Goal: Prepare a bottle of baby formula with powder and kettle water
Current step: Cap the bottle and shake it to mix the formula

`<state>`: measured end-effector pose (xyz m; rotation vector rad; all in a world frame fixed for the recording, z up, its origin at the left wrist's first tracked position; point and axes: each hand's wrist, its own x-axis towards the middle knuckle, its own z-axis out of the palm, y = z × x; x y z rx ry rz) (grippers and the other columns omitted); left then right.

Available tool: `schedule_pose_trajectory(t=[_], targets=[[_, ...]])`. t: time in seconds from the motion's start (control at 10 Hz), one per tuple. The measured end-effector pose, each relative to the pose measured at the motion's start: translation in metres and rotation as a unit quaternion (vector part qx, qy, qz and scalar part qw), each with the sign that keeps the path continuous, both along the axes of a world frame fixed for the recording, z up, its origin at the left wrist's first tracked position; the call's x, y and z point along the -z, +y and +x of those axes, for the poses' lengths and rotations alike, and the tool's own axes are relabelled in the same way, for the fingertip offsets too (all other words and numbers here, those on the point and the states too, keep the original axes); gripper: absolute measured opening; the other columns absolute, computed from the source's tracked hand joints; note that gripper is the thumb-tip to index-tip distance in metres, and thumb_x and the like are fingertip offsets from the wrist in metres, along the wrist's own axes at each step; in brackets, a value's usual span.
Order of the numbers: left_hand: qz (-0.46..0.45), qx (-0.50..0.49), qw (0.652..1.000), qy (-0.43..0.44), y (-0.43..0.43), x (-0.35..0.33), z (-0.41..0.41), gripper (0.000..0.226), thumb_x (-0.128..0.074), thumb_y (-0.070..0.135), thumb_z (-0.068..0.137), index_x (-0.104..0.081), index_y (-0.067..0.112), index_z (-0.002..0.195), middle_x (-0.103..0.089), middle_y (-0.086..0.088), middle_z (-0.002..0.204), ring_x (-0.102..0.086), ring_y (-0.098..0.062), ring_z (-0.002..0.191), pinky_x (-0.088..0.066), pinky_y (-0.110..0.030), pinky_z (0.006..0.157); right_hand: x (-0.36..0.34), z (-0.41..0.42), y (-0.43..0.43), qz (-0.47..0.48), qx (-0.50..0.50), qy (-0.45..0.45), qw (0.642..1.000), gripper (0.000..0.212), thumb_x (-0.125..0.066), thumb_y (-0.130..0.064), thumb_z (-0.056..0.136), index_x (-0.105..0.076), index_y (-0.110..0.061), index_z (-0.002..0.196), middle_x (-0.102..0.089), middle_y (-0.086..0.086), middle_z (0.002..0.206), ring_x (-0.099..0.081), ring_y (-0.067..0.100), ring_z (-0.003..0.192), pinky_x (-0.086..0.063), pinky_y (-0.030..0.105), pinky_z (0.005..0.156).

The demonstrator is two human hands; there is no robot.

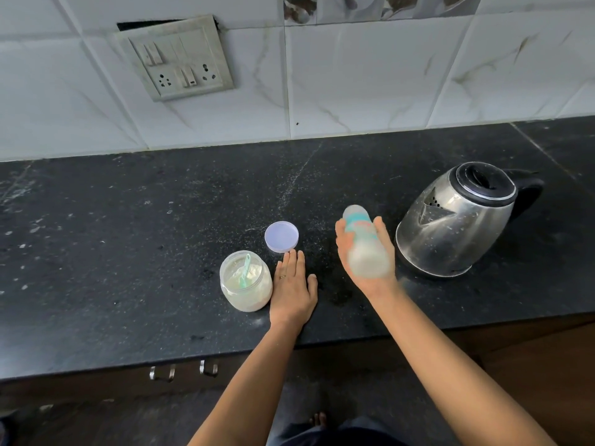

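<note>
Black speckled desk (128, 252) below a white tiled wall with a switch-and-socket plate (176, 59).

Right hand (365, 252): wrapped around the baby bottle (362, 243), thumb on the left side, fingers on the right. Bottle blurred, raised over the desk and tilted, teal-banded cap end pointing away toward the wall, whitish contents at the end nearest the wrist. Just left of the kettle, not touching it.

Left hand (293, 288): released, lying flat and palm down on the desk, fingers extended, gripping nothing. Ring on one finger. Fingertips just short of the round lid (281, 236); contact there impossible to judge.

Open powder jar (245, 281): standing on the desk directly left of the left hand, beside it and very close. Whitish powder inside, with a green scoop (245, 272) standing in the powder, handle tilted up toward the far rim.

Lid: pale lilac, lying flat on the desk behind the jar, apart from it.

Steel kettle (457, 223): at the right on the desk, black lid closed, spout facing left toward the bottle, black handle on the far right side.

Dark cabinet front with metal handles (183, 371) beneath the desk edge.
</note>
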<state>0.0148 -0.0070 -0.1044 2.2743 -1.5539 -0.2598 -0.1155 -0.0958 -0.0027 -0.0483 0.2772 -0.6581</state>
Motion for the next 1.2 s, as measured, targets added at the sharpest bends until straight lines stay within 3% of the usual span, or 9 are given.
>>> schedule_pose_trajectory(t=[0.1,0.2,0.3,0.5,0.6,0.8,0.9,1.0,1.2], targets=[[0.002,-0.001,1.000,0.001,0.000,0.000,0.000,0.059,-0.026,0.034,0.103,-0.014,0.010,0.155,-0.009,-0.007,0.164,-0.001,-0.016,0.151,0.010,-0.028,0.119,0.005,-0.005,-0.001,-0.111,-0.041,0.052,0.992,0.062,-0.084,-0.034,0.064,-0.053,-0.011,0.112,-0.062,0.012,0.084,-0.061,0.020,0.050,-0.054,0.026,0.044],[0.000,-0.001,1.000,0.003,0.000,0.001,0.001,0.059,-0.027,0.034,0.103,-0.014,0.009,0.155,-0.009,-0.007,0.163,-0.001,-0.016,0.151,0.010,-0.028,0.119,0.012,-0.001,-0.002,-0.004,0.040,0.081,0.996,0.055,-0.067,-0.041,0.082,-0.052,-0.005,0.120,-0.064,0.013,0.099,-0.069,0.022,0.072,-0.059,0.031,0.060],[0.003,0.002,1.000,0.005,-0.001,0.001,0.000,0.059,-0.027,0.034,0.103,-0.014,0.009,0.155,-0.009,-0.008,0.163,-0.001,-0.017,0.151,0.010,-0.029,0.120,0.016,-0.003,-0.001,-0.016,-0.012,0.088,0.996,0.050,-0.052,-0.046,0.086,-0.053,-0.006,0.114,-0.061,0.009,0.094,-0.064,0.018,0.060,-0.057,0.026,0.053],[0.005,0.003,1.000,0.007,0.000,0.001,0.000,0.059,-0.026,0.035,0.103,-0.013,0.010,0.155,-0.009,-0.007,0.164,-0.001,-0.016,0.151,0.009,-0.029,0.120,0.024,0.000,0.002,0.039,0.047,0.067,0.996,0.056,-0.069,-0.038,0.083,-0.050,-0.006,0.124,-0.062,0.013,0.103,-0.066,0.023,0.078,-0.059,0.032,0.064],[0.003,0.004,1.000,0.007,-0.001,0.000,0.000,0.059,-0.025,0.035,0.103,-0.012,0.010,0.155,-0.007,-0.007,0.164,0.001,-0.016,0.151,0.012,-0.027,0.119,0.023,-0.009,0.002,-0.079,-0.060,0.059,0.993,0.059,-0.083,-0.033,0.068,-0.058,-0.008,0.115,-0.063,0.013,0.089,-0.062,0.021,0.054,-0.056,0.029,0.048],[0.005,0.004,1.000,0.005,0.000,0.001,0.001,0.060,-0.024,0.036,0.103,-0.012,0.010,0.156,-0.007,-0.007,0.164,0.001,-0.016,0.151,0.014,-0.026,0.117,0.032,-0.004,-0.003,0.029,0.005,0.035,0.999,0.063,-0.077,-0.036,0.077,-0.054,0.000,0.124,-0.064,0.017,0.105,-0.069,0.024,0.072,-0.060,0.034,0.061],[0.004,0.004,1.000,0.006,0.000,0.001,0.001,0.060,-0.025,0.036,0.103,-0.011,0.010,0.156,-0.006,-0.006,0.164,0.002,-0.016,0.151,0.013,-0.027,0.118,0.032,-0.005,0.000,-0.061,-0.055,0.095,0.992,0.057,-0.075,-0.041,0.075,-0.058,-0.005,0.116,-0.064,0.012,0.092,-0.062,0.019,0.054,-0.056,0.028,0.047],[0.003,0.004,1.000,0.010,0.000,-0.001,0.001,0.059,-0.026,0.035,0.103,-0.012,0.010,0.155,-0.007,-0.007,0.164,0.001,-0.016,0.151,0.012,-0.027,0.119,0.034,-0.003,0.000,-0.016,0.030,0.135,0.990,0.053,-0.060,-0.044,0.088,-0.052,-0.005,0.123,-0.064,0.015,0.102,-0.068,0.023,0.073,-0.059,0.033,0.064],[0.002,0.005,1.000,0.008,0.001,-0.001,0.001,0.059,-0.026,0.034,0.103,-0.012,0.010,0.155,-0.008,-0.007,0.164,0.001,-0.016,0.151,0.013,-0.027,0.118,0.029,-0.012,0.006,-0.116,-0.059,0.111,0.985,0.076,-0.087,-0.035,0.063,-0.052,-0.005,0.124,-0.063,0.015,0.103,-0.066,0.023,0.070,-0.059,0.035,0.061]])
